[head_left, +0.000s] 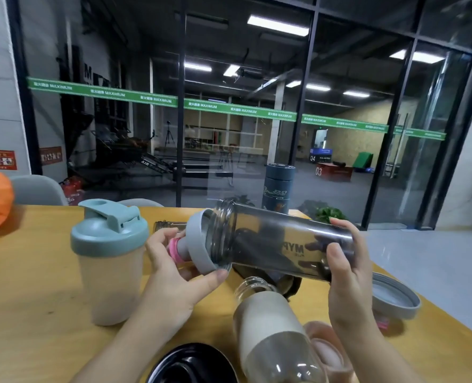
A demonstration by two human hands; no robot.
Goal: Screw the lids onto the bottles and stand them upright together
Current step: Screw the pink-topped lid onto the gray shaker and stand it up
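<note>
My right hand (345, 261) is wrapped round the base end of the dark shaker bottle (281, 241), which I hold nearly level above the table (35, 272), and my left hand (174, 261) pinches the grey lid (198, 241) at its mouth. The bottle's long axis runs straight from my right grip to my left, mouth tipped slightly up; I judge the lid tilted, not yet square on the threads. Below my hands an uncapped clear bottle (270, 327) lies on its side, a capped green-lidded shaker (110, 261) stands just left, and a spare grey lid (395, 297) rests under my right wrist.
</note>
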